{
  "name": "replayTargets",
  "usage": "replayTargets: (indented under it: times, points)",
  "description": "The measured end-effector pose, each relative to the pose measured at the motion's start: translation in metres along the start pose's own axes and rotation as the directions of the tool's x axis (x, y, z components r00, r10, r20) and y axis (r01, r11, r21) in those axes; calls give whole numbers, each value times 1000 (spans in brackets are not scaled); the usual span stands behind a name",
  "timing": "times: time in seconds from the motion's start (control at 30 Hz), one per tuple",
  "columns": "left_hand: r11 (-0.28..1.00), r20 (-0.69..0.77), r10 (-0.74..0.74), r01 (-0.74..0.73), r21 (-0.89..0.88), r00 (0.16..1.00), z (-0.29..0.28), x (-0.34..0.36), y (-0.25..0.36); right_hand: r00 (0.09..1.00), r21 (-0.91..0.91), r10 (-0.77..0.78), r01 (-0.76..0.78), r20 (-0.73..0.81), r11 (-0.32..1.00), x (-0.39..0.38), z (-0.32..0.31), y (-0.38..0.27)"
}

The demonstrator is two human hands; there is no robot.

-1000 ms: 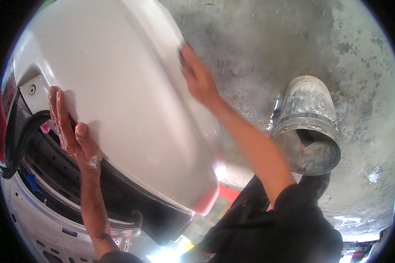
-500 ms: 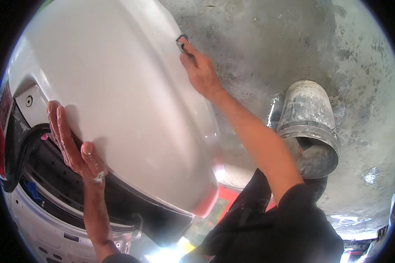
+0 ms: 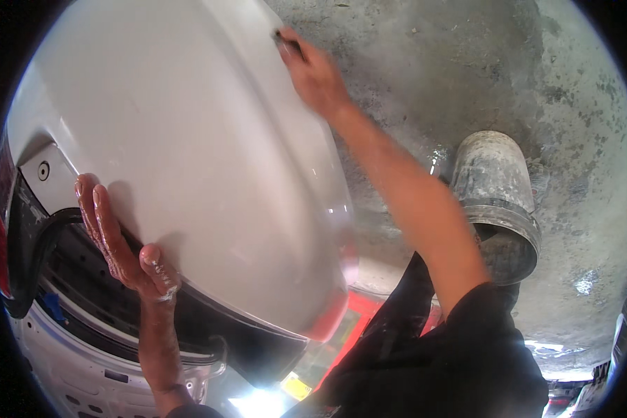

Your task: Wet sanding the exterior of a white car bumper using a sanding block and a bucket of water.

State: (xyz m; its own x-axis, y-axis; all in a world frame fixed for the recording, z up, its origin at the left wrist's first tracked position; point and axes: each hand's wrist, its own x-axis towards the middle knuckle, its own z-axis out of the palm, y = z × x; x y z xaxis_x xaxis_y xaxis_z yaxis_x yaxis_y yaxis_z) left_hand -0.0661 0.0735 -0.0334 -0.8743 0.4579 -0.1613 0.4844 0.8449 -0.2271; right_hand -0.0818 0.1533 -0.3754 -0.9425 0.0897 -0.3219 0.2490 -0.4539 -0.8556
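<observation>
A large pale car body panel (image 3: pixel 181 153), smooth and curved, fills the left and middle. Its right edge is where my right hand (image 3: pixel 315 80) works, fingers closed round a small dark pad (image 3: pixel 289 45) that is mostly hidden by them; its exact kind does not show. Along the panel's lower left edge rests my left hand (image 3: pixel 122 244), wet and with bits of white foam near the thumb. Its fingers are stretched out and it holds nothing.
On the wet concrete floor (image 3: pixel 432 76) at the right stands a stained bucket (image 3: pixel 494 167). Below the panel lies the car's open body frame with a black rubber seal (image 3: pixel 31 265). A red and yellow object (image 3: pixel 296 386) shows beside my legs.
My right hand has moved up along the panel's right edge with the pad. The left hand sits slightly lower in view, still flat against the edge.
</observation>
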Motion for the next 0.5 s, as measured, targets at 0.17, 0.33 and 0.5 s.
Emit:
replayTargets:
  times: [0.17, 0.33, 0.5]
  points:
    - [1000, 36, -15, 15, -4, 999, 0, -2, -1, 923, -83, 284, -272, 260, 959, 43, -12, -14]
    - [1000, 54, -25, 24, 3, 998, -5, 1, 3, 988, -143, -99, 81, -120, 986, -47, 2, 29]
    - [999, 59, -38, 38, 1, 998, 0, -3, 0, 967, -168, 166, -134, 192, 977, 36, -9, -7]
